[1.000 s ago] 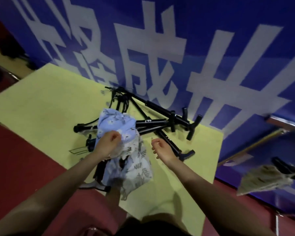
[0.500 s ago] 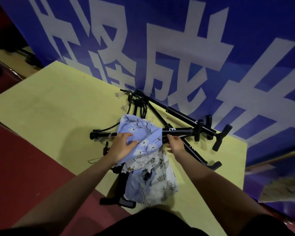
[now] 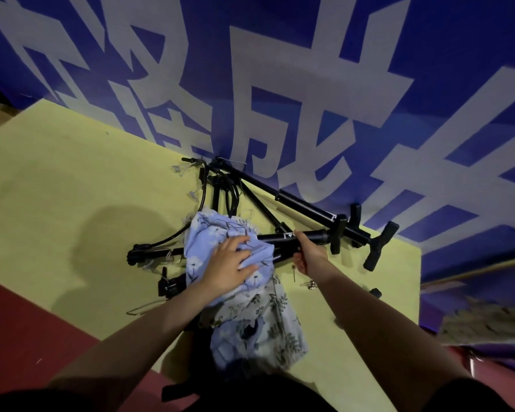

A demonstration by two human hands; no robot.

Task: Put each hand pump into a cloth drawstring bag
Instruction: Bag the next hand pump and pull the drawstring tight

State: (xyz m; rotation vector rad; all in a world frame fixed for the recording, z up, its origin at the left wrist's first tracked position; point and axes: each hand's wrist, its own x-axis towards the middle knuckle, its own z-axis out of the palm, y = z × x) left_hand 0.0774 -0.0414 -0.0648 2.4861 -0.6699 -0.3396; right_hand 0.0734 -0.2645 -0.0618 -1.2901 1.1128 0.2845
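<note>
Black hand pump (image 3: 315,234), T-handled: right hand (image 3: 308,255) is gripping its barrel; left hand (image 3: 226,264), fingers spread, is pressing blue floral bag (image 3: 208,242).

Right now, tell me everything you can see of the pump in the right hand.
The pump is a slim black tube, plastic or metal by its look, lying roughly level above the yellow table. A black T-handle caps its right end; its left end disappears into the blue floral bag. The right hand grips its barrel.
</note>
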